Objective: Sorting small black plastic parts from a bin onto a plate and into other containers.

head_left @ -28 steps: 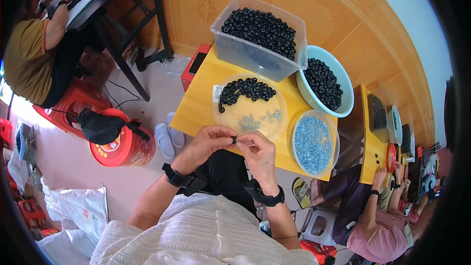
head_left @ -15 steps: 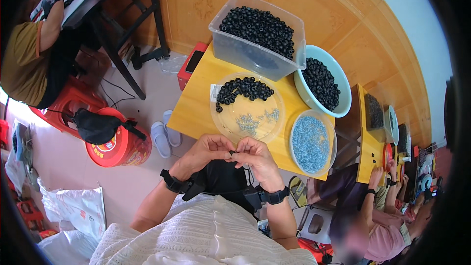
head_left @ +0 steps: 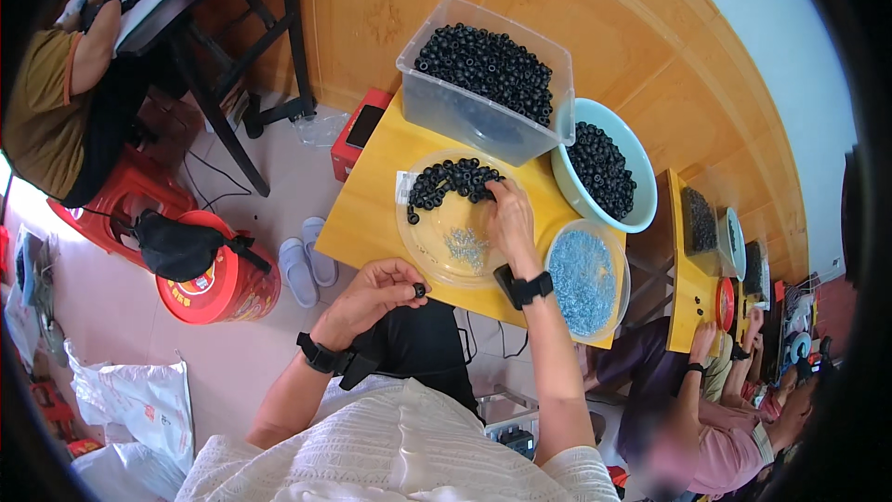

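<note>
My left hand [head_left: 379,295] is closed, pinching a small black ring-shaped piece [head_left: 419,290] between thumb and fingertips in front of the table edge. Over the round clear tray [head_left: 415,244], my right hand [head_left: 510,223] reaches down with its fingers drawn together at the right end of a heap of black ring-shaped pieces [head_left: 448,182]. Whether a piece sits between those fingertips is hidden. Small pale, clear-blue bits [head_left: 465,247] lie in the tray's near part, left of my right wrist.
Behind the tray stands a clear bin [head_left: 465,121] full of black pieces. A pale-blue bowl [head_left: 641,216] of black pieces and a tub of blue bits [head_left: 583,284] are at right. A phone lies on a red box [head_left: 346,160]. Other people work at far left and right.
My hands were together at one black piece and have parted. The right hand moved forward onto the tray's black pieces; the left drew slightly left, keeping a black piece.
</note>
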Available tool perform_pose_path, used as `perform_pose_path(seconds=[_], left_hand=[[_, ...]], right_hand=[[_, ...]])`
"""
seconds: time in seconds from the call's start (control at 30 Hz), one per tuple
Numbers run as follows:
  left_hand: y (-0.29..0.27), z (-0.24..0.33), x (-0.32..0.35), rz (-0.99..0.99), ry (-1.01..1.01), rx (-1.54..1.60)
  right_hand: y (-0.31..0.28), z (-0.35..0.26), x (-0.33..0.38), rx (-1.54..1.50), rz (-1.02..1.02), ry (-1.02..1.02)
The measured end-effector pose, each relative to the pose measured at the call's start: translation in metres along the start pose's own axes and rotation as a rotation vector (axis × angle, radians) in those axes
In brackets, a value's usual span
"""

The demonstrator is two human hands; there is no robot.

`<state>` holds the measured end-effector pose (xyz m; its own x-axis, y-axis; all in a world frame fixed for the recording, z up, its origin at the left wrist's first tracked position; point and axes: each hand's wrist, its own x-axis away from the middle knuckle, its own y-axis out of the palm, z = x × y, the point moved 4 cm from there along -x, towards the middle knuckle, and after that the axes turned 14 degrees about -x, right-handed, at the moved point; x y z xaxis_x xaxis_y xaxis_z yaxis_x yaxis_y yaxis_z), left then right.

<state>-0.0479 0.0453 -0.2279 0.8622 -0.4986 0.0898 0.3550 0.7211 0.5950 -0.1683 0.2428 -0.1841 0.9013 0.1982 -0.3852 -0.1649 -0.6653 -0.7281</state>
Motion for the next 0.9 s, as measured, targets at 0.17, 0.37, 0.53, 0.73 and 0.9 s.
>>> perform_pose_path(seconds=[0.17,0.37,0.53,0.73,0.9], left_hand=[[-0.005,-0.003,0.003,0.022,0.000,0.012],[-0.010,-0.006,0.002,0.027,-0.008,0.036],[-0.011,-0.007,0.000,0.011,-0.015,0.059],[-0.013,-0.010,-0.002,0.004,-0.018,0.045],[-0.015,-0.004,0.002,-0.013,0.010,0.040]], right_hand=[[0.026,0.011,-0.005,-0.051,-0.165,0.025],[0.005,0.012,0.007,-0.254,-0.067,0.158],[0.005,0.026,0.018,-0.213,-0.042,0.166],[0.022,0.006,-0.002,-0.132,-0.091,0.073],[0.029,0.010,-0.011,-0.153,-0.180,0.096]])
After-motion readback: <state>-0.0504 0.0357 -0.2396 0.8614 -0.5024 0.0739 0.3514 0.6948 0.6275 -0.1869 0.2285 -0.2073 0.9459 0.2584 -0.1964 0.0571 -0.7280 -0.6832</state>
